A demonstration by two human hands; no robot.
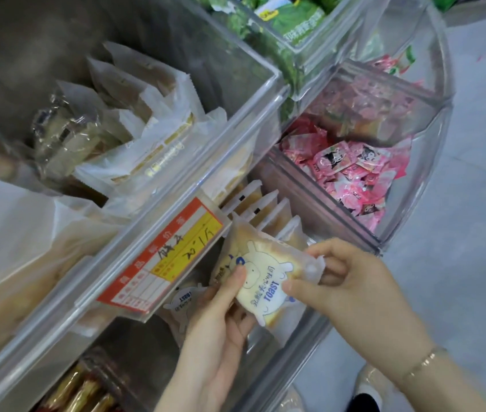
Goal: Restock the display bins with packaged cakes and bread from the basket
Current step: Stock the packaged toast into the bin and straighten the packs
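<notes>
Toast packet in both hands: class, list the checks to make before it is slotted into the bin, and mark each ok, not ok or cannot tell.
1. Left hand grips the toast packet, thumb on its face: ok.
2. Right hand pinches the packet's right edge: ok.
3. Packet over the lower clear bin, next to the upright row of packets: ok.
4. Free slot for it in the row: cannot tell.
5. Price tag not covered: ok.
6. Basket with remaining stock within reach: cannot tell, out of view.
</notes>
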